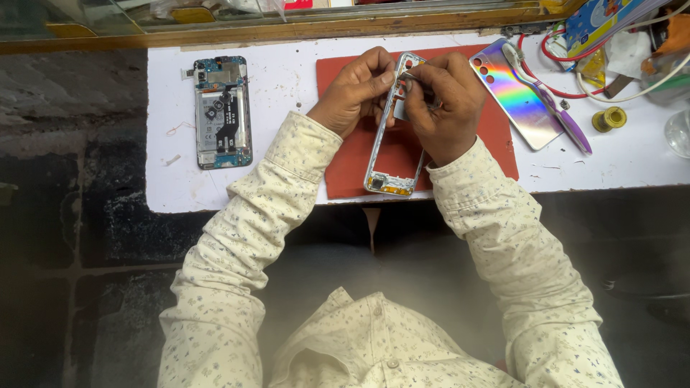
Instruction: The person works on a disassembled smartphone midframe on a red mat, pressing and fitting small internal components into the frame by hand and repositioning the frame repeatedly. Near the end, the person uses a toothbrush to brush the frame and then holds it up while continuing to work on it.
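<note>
The left hand is gripping the upper edge of a silvery, hollow plastic phone frame, which is lying over a red rectangular mat on the white surface. The right hand is pinching a small metal tool against the frame's top. An opened phone body with exposed boards is lying to the left; an iridescent back cover is lying to the right.
</note>
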`<control>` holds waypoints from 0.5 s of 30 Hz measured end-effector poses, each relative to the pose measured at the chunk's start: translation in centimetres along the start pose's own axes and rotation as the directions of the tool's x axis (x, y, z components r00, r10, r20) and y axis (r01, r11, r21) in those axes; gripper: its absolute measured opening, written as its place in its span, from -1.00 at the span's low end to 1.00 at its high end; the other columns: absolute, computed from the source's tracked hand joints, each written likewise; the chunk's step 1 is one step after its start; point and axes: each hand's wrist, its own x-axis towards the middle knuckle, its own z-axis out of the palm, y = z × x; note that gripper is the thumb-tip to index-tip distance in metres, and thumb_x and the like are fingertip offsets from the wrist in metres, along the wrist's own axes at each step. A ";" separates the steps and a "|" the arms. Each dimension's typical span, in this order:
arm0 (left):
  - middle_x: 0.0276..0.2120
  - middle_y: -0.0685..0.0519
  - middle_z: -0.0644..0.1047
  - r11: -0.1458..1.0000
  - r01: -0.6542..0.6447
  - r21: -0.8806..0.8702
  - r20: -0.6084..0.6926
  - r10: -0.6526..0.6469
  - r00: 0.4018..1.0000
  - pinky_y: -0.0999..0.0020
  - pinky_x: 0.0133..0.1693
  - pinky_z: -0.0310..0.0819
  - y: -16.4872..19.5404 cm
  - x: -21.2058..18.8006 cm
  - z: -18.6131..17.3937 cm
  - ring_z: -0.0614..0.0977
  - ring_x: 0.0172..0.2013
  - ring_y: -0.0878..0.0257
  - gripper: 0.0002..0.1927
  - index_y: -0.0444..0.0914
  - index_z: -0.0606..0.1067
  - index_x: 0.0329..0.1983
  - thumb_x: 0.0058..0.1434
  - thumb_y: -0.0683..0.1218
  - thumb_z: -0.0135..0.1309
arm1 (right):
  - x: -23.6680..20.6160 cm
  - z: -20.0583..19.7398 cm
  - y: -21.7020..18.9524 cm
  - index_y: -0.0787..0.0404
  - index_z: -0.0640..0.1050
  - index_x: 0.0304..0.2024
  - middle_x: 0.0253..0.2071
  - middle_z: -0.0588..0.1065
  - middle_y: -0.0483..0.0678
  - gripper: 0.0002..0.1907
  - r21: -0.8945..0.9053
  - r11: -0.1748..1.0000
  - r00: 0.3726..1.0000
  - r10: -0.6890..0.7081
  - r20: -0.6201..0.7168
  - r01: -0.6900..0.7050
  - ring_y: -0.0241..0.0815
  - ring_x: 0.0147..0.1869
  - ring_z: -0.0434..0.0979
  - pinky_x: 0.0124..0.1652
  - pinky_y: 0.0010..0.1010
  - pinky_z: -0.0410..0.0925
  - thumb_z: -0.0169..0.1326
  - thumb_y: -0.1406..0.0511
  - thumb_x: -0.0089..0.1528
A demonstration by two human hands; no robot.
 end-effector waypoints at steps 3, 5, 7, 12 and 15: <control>-0.36 0.14 0.49 1.000 0.000 0.000 0.008 0.000 1.000 0.46 -0.36 0.66 0.0 0.1 0.0 0.57 -0.44 0.43 -0.77 -0.19 0.34 -0.13 0.45 0.03 0.07 | 0.0 0.0 -0.1 0.37 0.60 -0.14 -0.26 0.45 -0.01 -0.86 0.000 1.000 1.000 0.023 -0.006 -0.023 -0.23 -0.28 0.47 -0.32 -0.44 0.33 0.21 0.57 0.25; -0.37 0.13 0.50 1.000 -0.004 0.011 0.007 0.004 1.000 0.46 -0.36 0.66 0.0 0.1 0.1 0.58 -0.45 0.42 -0.77 -0.19 0.34 -0.14 0.45 0.03 0.07 | 0.0 0.0 -0.1 0.37 0.61 -0.15 -0.26 0.45 -0.01 -0.86 -0.016 1.000 1.000 0.016 -0.014 -0.016 -0.23 -0.28 0.47 -0.32 -0.44 0.33 0.21 0.56 0.25; -0.37 0.13 0.51 1.000 -0.006 0.016 0.008 0.006 1.000 0.46 -0.37 0.66 0.1 0.1 0.1 0.59 -0.46 0.41 -0.77 -0.19 0.34 -0.14 0.45 0.03 0.07 | 0.0 0.1 0.0 0.37 0.61 -0.15 -0.26 0.45 -0.01 -0.87 -0.029 1.000 1.000 0.011 -0.019 -0.011 -0.23 -0.29 0.47 -0.32 -0.44 0.33 0.21 0.56 0.25; -0.38 0.13 0.50 1.000 0.007 0.006 0.002 -0.007 1.000 0.44 -0.36 0.68 0.1 0.0 0.2 0.59 -0.46 0.41 -0.77 -0.18 0.34 -0.15 0.44 0.03 0.07 | 0.1 0.3 0.2 0.38 0.61 -0.16 -0.27 0.45 0.01 -0.89 -0.021 0.999 0.999 0.034 -0.031 -0.035 -0.25 -0.33 0.45 -0.35 -0.46 0.32 0.20 0.55 0.26; -0.35 0.13 0.50 1.000 0.001 0.011 -0.007 -0.001 1.000 0.46 -0.36 0.64 0.0 -0.1 0.3 0.58 -0.43 0.41 -0.77 -0.19 0.35 -0.14 0.45 0.02 0.08 | 0.1 0.2 0.4 0.38 0.59 -0.15 -0.23 0.48 0.00 -0.91 -0.020 0.999 0.998 0.038 -0.049 -0.039 -0.25 -0.28 0.48 -0.31 -0.45 0.34 0.19 0.54 0.29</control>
